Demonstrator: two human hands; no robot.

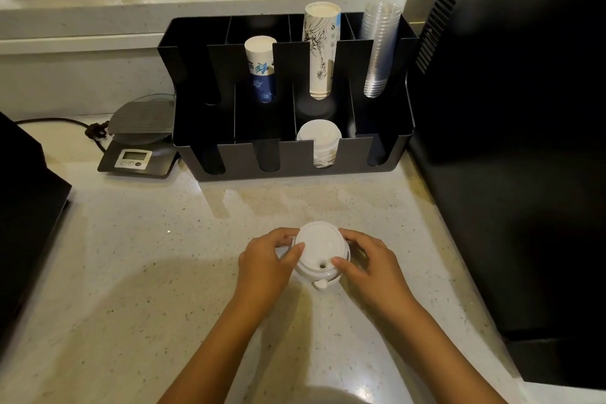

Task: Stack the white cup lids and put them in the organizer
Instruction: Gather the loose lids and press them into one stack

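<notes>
I held the stack of white cup lids (319, 252) on the speckled counter (131, 256), my left hand (267, 261) and right hand (369, 264) clasped against its opposite sides. It sat well short of the black organizer (380, 154), whose third front slot already held more lids (319, 141).

No lettering can be read anywhere. Beyond the held lid stack (320, 252), the tall paper cups (321, 49) in the organizer (377, 154) carry small printed marks and line drawings, too blurred to make out. Further left of the grip, the scale (136, 147) has a blank display and unreadable button marks.
</notes>
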